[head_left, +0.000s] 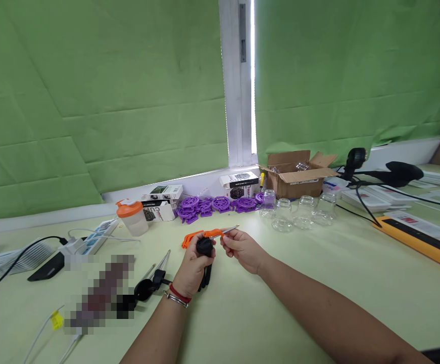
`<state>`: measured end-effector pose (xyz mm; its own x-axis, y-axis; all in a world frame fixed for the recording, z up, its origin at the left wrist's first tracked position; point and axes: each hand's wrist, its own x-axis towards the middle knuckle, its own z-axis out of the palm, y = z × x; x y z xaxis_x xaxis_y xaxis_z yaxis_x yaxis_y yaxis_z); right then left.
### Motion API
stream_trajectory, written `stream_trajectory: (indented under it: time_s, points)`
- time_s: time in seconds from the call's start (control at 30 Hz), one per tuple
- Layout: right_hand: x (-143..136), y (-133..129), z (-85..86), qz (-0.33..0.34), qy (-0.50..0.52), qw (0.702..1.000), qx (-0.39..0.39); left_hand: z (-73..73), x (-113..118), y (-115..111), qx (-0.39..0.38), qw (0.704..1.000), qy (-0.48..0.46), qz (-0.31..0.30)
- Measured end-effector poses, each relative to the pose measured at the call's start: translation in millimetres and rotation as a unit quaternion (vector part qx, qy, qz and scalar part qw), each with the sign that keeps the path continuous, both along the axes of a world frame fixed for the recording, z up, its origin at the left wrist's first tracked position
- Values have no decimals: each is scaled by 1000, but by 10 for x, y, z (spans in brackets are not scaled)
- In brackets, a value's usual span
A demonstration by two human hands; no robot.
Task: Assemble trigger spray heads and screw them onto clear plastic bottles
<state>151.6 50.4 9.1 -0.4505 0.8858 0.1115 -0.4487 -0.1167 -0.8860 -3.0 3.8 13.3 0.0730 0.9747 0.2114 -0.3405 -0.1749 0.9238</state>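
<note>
My left hand (196, 263) is closed around a black rounded piece (204, 246), from which a thin metal rod (232, 229) points to the right. My right hand (240, 250) pinches the end of an orange plastic part (212, 233) lying along the rod. What exactly the black piece is cannot be made out. Just behind my left hand, more orange parts (189, 239) rest on the table. Black slender pieces (205, 278) show partly under my left wrist. Further left lie black round-headed pieces (144, 289) with metal rods.
An orange-lidded shaker bottle (132, 217), purple plastic parts (220, 204), small boxes (238, 184), several clear glass jars (283, 215) and an open cardboard box (299, 182) line the back. A power strip (98, 236) with cables lies left, a yellow-orange bar (420, 245) right.
</note>
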Motion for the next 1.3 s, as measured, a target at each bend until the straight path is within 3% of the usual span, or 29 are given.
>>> stream_trajectory:
  time_s: [0.23,0.47,0.7,0.83,1.03,1.1,1.17,1.23,1.3]
  points:
    - [-26,-42,-30,16,-22,1000,13,-16,17,-18,11,997,69,38]
    - [36,-16,-56,67,-22,997,-26,-30,15,-16,10,995,95,10]
    - [86,64,-119,82,-20,996,-31,-16,4,-35,-2,998,53,-24]
    - [81,68,-152,63,-43,997,-20,-9,9,-34,-28,998,-33,-50]
    - [33,54,-154,66,-84,993,46,35,-43,32,-45,997,-63,5]
    - [22,94,-184,24,-125,990,54,67,-138,72,-29,995,-84,53]
    - [31,175,-252,-67,-175,981,47,88,-258,119,-30,988,-115,103]
    - [66,285,-342,-160,-234,957,57,83,-364,167,-38,978,-145,143]
    - [116,393,-419,-210,-319,919,95,56,-420,207,-39,971,-169,166]
